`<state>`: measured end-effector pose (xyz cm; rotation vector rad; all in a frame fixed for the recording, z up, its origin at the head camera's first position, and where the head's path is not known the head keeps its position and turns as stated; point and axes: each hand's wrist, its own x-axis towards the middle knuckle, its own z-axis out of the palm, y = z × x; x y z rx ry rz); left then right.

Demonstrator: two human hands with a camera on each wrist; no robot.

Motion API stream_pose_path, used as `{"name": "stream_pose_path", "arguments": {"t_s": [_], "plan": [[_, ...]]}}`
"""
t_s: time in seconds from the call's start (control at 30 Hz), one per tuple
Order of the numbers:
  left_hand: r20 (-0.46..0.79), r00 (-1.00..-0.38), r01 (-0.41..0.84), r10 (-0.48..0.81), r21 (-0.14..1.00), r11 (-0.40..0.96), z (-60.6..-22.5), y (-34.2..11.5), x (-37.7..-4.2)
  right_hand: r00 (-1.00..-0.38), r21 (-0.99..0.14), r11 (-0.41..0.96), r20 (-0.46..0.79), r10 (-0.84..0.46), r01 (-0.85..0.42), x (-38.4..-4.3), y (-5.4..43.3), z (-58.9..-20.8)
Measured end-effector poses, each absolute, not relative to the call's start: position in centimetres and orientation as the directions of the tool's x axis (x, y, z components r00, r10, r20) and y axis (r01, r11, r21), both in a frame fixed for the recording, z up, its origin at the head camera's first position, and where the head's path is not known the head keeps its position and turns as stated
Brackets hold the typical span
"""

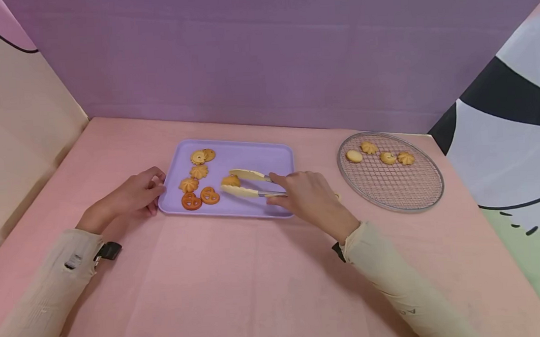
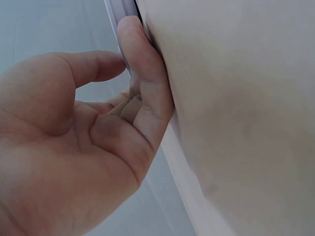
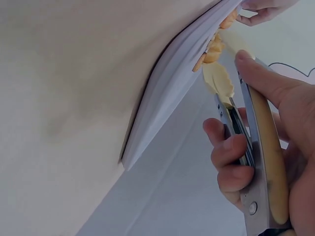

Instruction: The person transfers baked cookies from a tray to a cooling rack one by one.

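My right hand grips a pair of tongs with steel arms and cream tips. Between the tips, over the lilac tray, is a golden cookie; I cannot tell whether it is lifted. My left hand holds the tray's left edge, thumb and fingers at the rim. Along the tray's left side lie two pretzels, two ridged swirl cookies, and a round cookie overlapping another behind it.
To the right lies a round wire rack with several cookies near its far side. A small yellowish piece peeks out beside my right hand, mostly hidden. A purple backdrop rises behind the pink table.
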<state>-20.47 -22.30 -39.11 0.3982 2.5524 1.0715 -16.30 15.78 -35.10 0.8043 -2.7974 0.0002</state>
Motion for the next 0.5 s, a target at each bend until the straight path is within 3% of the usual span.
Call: {"name": "stream_pose_path", "arguments": {"t_s": [0.5], "plan": [[-0.198, -0.9, 0.134, 0.388, 0.722, 0.679, -39.2, -22.3, -20.6, -0.792, 0.09, 0.846, 0.31, -0.525, -0.525, -14.2, 17.8, -34.1]]}}
